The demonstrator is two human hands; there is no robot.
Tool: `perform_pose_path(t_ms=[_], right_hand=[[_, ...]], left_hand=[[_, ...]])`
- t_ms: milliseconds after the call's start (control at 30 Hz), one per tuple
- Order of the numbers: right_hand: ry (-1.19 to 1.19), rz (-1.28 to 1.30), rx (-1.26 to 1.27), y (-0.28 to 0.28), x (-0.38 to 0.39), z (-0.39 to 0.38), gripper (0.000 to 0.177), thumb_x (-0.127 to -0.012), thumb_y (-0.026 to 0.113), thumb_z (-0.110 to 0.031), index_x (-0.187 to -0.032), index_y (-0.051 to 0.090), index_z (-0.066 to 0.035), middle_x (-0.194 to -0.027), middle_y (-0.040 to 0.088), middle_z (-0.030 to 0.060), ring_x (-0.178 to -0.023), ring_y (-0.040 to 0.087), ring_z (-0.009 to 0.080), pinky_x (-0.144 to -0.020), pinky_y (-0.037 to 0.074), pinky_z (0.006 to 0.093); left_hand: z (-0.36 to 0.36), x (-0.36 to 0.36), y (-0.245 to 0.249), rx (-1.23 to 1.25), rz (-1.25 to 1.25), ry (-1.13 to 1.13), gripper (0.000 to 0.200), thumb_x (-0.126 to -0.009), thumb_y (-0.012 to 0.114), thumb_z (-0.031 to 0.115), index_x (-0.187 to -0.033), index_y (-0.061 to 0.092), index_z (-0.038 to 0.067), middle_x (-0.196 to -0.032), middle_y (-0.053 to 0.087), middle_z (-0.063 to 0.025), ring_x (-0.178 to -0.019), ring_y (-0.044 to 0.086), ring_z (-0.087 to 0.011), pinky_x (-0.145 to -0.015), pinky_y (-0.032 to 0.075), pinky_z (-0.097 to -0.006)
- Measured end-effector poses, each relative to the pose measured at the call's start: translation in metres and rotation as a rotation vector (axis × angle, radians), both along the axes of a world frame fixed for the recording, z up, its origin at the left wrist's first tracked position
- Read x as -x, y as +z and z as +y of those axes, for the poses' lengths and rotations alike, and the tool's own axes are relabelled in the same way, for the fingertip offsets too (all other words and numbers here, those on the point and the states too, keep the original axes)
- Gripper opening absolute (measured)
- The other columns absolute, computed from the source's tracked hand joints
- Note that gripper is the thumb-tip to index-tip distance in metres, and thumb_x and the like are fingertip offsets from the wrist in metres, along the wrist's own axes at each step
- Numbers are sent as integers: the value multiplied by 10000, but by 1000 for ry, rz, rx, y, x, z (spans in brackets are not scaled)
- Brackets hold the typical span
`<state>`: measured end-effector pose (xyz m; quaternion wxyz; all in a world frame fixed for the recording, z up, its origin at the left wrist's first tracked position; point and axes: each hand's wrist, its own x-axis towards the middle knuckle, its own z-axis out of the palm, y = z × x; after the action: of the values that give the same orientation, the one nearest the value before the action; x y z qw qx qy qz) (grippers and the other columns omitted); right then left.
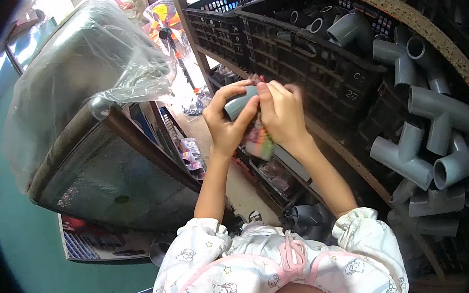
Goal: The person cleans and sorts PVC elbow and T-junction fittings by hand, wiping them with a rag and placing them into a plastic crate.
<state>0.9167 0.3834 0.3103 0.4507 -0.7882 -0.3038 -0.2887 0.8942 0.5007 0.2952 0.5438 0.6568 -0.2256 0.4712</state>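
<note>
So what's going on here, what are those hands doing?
Somebody has a grey pipe piece in their left hand. Their right hand is right up next to it, holding a colourful cloth that hangs down between the two hands. The fingers hide where the cloth meets the pipe piece. Beside them is a black crate with grey pipe pieces in it, and more branching grey pipes are piled at the far right.

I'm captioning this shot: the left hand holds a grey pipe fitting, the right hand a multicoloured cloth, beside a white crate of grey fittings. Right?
Not quite: the head view shows the crate is black, not white. The left hand holds a grey pipe fitting, the right hand a multicoloured cloth, beside the crate of grey fittings.
</note>
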Motion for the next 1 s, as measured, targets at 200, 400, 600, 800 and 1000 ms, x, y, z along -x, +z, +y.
perform_pose_path(t_ms=[200, 400, 600, 800, 1000], right_hand=[[384, 521, -433, -18, -15, 2, 418, -885, 353, -358, -755, 561, -20, -701, 571, 71, -573, 542, 209, -547, 398, 298], [905, 1376, -816, -23, -21, 10, 604, -836, 322, -553, -1023, 522, -14, -873, 581, 95, -702, 587, 161, -637, 503, 269], [894, 1323, -1052, -35, -27, 16, 627, -834, 296, -570, -955, 547, -8, -815, 584, 83, -718, 583, 149, -627, 497, 248], [508, 804, -925, -46, -27, 17, 549, -874, 273, -509, -767, 521, -31, -660, 524, 24, -563, 489, 103, -520, 393, 253], [155, -299, -356, -48, -19, 11, 362, -883, 364, -294, -734, 352, 36, -714, 331, 173, -574, 364, 315, -513, 317, 367]], left_hand=[[-8, 4, -2, 112, 58, -73, 183, -700, 635, 13, -841, 520, -7, -923, 598, -137, -838, 564, -160, -757, 438, -275], [2, -7, -6, 340, 344, -490, 251, -760, 584, 91, -969, 469, 12, -948, 580, -130, -849, 540, -149, -762, 436, -271], [-7, -16, -18, 442, 447, -270, 505, -737, 646, 155, -1115, 342, 15, -969, 501, -107, -874, 493, -129, -739, 438, -257], [-10, -2, -32, 189, 489, -34, 341, -709, 690, 165, -887, 436, 23, -808, 482, -40, -710, 449, -87, -618, 397, -209], [-12, 2, -27, 116, 448, -284, 286, -845, 516, 256, -946, 474, -9, -745, 485, -12, -695, 433, -69, -622, 379, -204]])
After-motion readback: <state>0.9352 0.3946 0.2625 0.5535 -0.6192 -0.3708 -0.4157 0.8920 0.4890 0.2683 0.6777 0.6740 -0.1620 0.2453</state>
